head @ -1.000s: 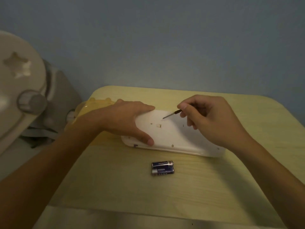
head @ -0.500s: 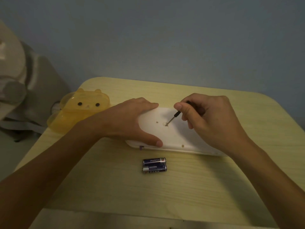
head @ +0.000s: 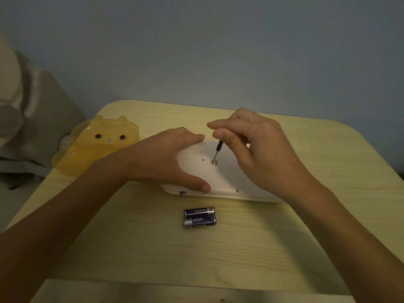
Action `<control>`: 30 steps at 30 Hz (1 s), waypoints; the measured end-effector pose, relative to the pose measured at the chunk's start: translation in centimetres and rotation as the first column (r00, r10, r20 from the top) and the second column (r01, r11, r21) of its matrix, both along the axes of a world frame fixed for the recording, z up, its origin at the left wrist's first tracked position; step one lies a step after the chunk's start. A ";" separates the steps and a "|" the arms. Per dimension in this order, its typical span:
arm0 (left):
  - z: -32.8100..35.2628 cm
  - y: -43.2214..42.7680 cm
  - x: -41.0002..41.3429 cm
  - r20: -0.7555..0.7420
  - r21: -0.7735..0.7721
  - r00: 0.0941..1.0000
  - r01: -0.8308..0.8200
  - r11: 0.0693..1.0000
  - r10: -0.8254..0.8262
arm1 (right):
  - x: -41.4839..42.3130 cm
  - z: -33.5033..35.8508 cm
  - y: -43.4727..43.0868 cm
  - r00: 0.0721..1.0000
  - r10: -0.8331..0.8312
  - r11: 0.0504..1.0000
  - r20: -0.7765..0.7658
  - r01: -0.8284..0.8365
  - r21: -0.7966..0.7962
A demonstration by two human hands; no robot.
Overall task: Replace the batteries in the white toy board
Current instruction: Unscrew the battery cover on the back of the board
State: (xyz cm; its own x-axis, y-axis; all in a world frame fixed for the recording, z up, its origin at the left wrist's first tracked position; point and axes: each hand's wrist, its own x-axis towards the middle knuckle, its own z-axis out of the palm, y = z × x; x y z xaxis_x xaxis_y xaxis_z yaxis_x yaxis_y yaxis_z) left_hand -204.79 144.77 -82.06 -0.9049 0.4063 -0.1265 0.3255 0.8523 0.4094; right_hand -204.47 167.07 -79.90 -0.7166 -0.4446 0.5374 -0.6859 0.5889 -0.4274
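The white toy board lies face down on the pale wooden table. My left hand presses flat on the board's left end, thumb along its near edge. My right hand pinches a small black-handled screwdriver held almost upright, its tip set in a small square recess on the board's back. Two dark blue batteries lie side by side on the table just in front of the board, touching each other.
A translucent yellow bear-shaped case sits at the table's left, beside the board. A grey and white object stands off the table at far left. A blue wall is behind. The table's near edge runs across the bottom.
My right hand has swung the screwdriver from a flat, sideways angle to nearly upright, with the tip now seated in the recess. My left hand has stayed pressed on the board.
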 end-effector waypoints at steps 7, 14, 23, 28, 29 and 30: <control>0.0 0.1 0.0 -0.009 -0.008 1.000 -0.003 1.000 0.003 | 0.1 0.1 0.9 0.964 0.051 0.955 0.262 0.030 -0.294; 0.2 0.4 0.4 -0.002 0.023 1.000 -0.016 1.000 0.016 | 0.7 -0.6 -0.3 0.962 0.008 0.817 0.273 0.151 -0.556; -0.1 0.2 0.2 0.008 0.015 1.000 -0.013 1.000 0.013 | 0.6 -1.3 -0.2 0.913 0.156 0.822 0.377 0.091 -0.562; -0.2 0.0 0.1 0.009 0.012 1.000 -0.006 1.000 0.006 | 0.7 -1.7 -0.5 0.970 0.015 0.864 0.244 0.110 -0.491; -0.2 0.0 0.1 0.012 0.009 1.000 -0.007 1.000 0.007 | 0.7 -1.8 -0.6 0.975 0.000 0.876 0.221 0.107 -0.471; -0.2 0.0 0.1 0.015 0.006 1.000 -0.010 1.000 0.010 | 0.8 -1.8 -0.6 0.974 0.003 0.876 0.228 0.107 -0.470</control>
